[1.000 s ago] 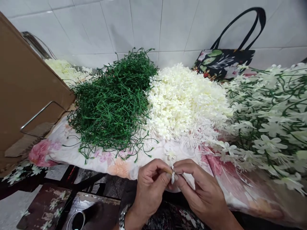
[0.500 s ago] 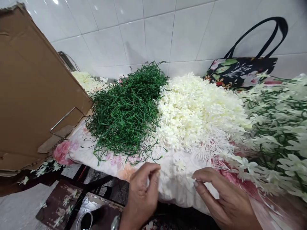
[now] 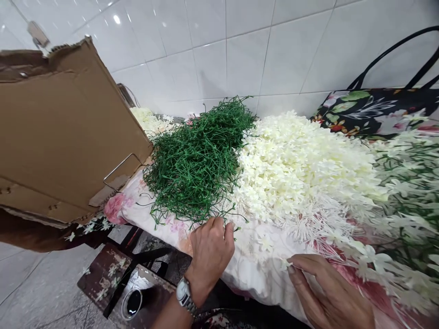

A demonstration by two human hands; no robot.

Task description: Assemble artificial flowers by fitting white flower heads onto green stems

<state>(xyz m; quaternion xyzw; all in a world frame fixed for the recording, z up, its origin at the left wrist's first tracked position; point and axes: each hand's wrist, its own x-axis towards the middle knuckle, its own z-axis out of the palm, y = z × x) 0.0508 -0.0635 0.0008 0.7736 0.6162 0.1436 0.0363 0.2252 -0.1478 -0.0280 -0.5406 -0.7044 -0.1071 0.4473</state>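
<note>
My left hand [image 3: 213,241], with its fingers curled down, is at the near edge of a heap of green artificial stems [image 3: 197,160]. Green stem ends show beside its thumb; the fingertips are partly hidden, so what they hold is unclear. My right hand [image 3: 331,290] pinches a small white artificial flower [image 3: 285,264] between thumb and forefinger, over the cloth. Just beyond it, a loose white flower [image 3: 265,243] lies flat. Behind both hands spreads a large pile of cream-white flower heads [image 3: 291,160], with thin white strands [image 3: 317,221] at its front edge.
An open cardboard box [image 3: 68,137] stands at left. Finished-looking white flowers on green stems [image 3: 411,183] fill the right side. A black floral bag [image 3: 370,112] leans against the tiled wall. A floral cloth [image 3: 254,276] covers the surface. Below sits a stool [image 3: 106,274] beside a cup of dark liquid [image 3: 132,302].
My left hand has moved forward to the edge of the green stems. My right hand keeps its pinch. The view has turned left, showing more of the box.
</note>
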